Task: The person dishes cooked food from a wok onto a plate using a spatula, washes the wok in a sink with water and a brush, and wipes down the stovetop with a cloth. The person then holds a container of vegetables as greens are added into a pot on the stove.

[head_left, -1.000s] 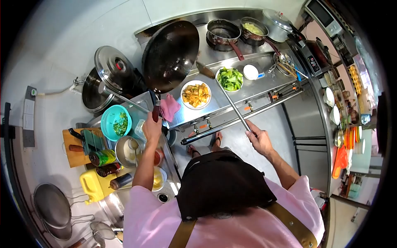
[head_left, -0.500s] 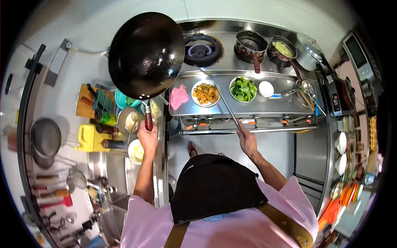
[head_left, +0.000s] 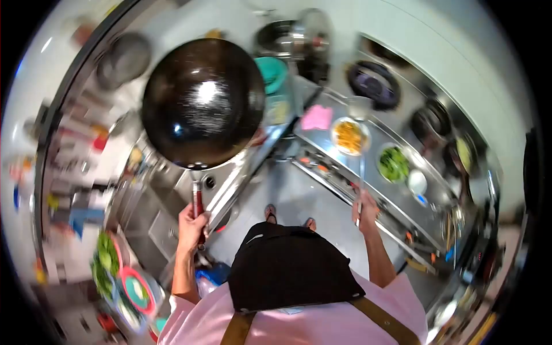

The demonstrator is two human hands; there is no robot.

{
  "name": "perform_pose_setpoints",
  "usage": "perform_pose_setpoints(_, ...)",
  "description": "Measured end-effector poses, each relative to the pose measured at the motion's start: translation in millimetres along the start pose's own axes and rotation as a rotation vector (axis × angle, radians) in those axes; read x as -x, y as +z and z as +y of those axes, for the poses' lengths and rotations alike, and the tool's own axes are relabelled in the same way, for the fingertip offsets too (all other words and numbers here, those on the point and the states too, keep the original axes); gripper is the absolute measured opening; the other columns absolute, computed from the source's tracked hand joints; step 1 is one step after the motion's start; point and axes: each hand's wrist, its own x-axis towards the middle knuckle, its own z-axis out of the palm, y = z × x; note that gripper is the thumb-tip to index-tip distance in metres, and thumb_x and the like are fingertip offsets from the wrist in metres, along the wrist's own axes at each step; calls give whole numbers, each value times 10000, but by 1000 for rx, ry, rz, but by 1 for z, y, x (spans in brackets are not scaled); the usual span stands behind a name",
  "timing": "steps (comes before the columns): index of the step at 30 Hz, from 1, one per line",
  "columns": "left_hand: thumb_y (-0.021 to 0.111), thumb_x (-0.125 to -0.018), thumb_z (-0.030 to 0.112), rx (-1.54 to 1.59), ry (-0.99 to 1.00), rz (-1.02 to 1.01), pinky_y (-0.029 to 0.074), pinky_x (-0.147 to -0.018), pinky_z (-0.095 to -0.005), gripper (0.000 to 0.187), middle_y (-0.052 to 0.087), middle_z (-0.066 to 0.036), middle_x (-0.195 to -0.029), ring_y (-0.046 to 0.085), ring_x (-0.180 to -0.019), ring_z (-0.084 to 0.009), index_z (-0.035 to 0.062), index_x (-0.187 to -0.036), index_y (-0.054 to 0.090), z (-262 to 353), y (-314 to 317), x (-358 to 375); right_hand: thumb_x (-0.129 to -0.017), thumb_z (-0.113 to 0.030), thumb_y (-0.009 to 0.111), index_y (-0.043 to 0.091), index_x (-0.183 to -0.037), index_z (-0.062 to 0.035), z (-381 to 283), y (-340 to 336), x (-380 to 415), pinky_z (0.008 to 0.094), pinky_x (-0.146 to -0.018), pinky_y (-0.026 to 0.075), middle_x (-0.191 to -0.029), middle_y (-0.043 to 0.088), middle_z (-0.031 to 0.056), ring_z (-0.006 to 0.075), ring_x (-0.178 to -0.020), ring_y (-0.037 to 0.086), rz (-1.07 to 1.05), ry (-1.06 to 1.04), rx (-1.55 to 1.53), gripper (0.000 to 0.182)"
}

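Observation:
In the head view my left hand (head_left: 192,227) is closed round the dark red handle of a large black wok (head_left: 204,103). The wok is lifted over the sink side, tilted so its shiny inner face shows; I see no food in it. My right hand (head_left: 367,210) grips a long metal ladle (head_left: 361,172), its blurred head beyond the plate of golden-brown pieces (head_left: 349,137), near the burner (head_left: 374,86). A bowl of green leaves (head_left: 394,164) and a small white bowl (head_left: 417,182) stand to the right of that plate.
A pink cloth (head_left: 317,117) lies on the steel counter. Pots (head_left: 431,123) stand on the stove at the right. The steel sink (head_left: 158,198) is at the left, with baskets of greens (head_left: 106,259) below it. A teal bowl (head_left: 271,75) sits behind the wok.
My body and view have turned left. The wok has swung from beside the burner to over the sink. The ladle has come along in my right hand, still near the stove.

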Motion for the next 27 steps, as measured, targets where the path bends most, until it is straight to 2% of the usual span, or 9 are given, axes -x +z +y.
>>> perform_pose_setpoints(6, 631, -866, 43, 539, -371, -11, 359, -373, -226, 117, 494, 9, -604, 424, -397, -66, 39, -936, 537, -33, -87, 98, -977, -92, 526, 459, -1425, -32, 3, 124, -24, 228, -317, 293, -504, 421, -24, 72, -324, 360, -308, -35, 328, 457)
perform_pose_setpoints(13, 614, -927, 130, 783, -679, -22, 357, -400, -189, 141, 452, 58, -629, 401, -464, -23, 96, -824, 524, -128, -180, 17, -952, -123, 623, 590, -1305, -32, 20, 254, -26, 243, -483, 402, -629, 524, -28, 50, -518, 481, -663, -10, 913, 365)
perform_pose_setpoints(16, 604, -928, 168, 630, -599, -83, 402, -426, -244, 225, 477, 34, -605, 439, -465, -81, 103, -726, 532, -197, -210, -76, -925, -141, 671, 575, -1303, 2, 45, 335, -18, 300, -539, 464, -704, 586, 89, 104, -569, 516, -785, -61, 1176, 415)
perform_pose_setpoints(17, 598, -928, 178, 530, -531, -69, 415, -433, -262, 257, 493, 20, -600, 454, -466, -104, 102, -693, 529, -213, -212, -106, -914, -153, 673, 574, -1297, 11, 81, 343, -28, 345, -577, 490, -714, 603, 140, 160, -571, 558, -822, -72, 1048, 428)
perform_pose_setpoints(21, 632, -892, 106, 463, -680, -36, 448, -432, -292, 226, 541, -35, -612, 508, -484, -132, 67, -687, 545, -288, -228, -205, -890, -179, 652, 608, -1226, 17, 151, 431, -34, 401, -641, 529, -752, 677, 200, 293, -632, 665, -843, -18, 1273, 392)
perform_pose_setpoints(22, 653, -875, 80, 429, -686, 4, 458, -430, -300, 201, 548, -47, -622, 526, -490, -140, 52, -705, 549, -295, -234, -214, -884, -184, 648, 620, -1203, 20, 172, 443, -41, 413, -650, 534, -754, 684, 213, 318, -649, 682, -834, 25, 1331, 380)
perform_pose_setpoints(25, 700, -905, 212, 167, -621, -17, 508, -472, -347, 266, 617, -89, -729, 594, -554, -188, -36, -919, 605, -354, -253, -230, -913, -202, 606, 629, -1128, 14, 232, 463, -63, 372, -497, 494, -611, 618, 129, 204, -504, 623, -776, 63, 1304, 305)
perform_pose_setpoints(26, 679, -932, 261, -166, -568, -106, 556, -583, -425, 352, 686, -178, -893, 677, -668, -283, -66, -1038, 605, -369, -260, -241, -915, -192, 604, 651, -1077, 17, 243, 472, -65, 370, -455, 484, -579, 601, 111, 198, -458, 596, -754, -4, 1302, 269)
perform_pose_setpoints(27, 676, -924, 242, -369, -498, -62, 558, -646, -432, 322, 696, -193, -909, 688, -728, -310, -51, -1041, 615, -367, -262, -242, -880, -272, 643, 674, -1033, 39, 244, 490, -69, 431, -633, 541, -683, 672, 211, 337, -634, 691, -715, 222, 1349, 349)
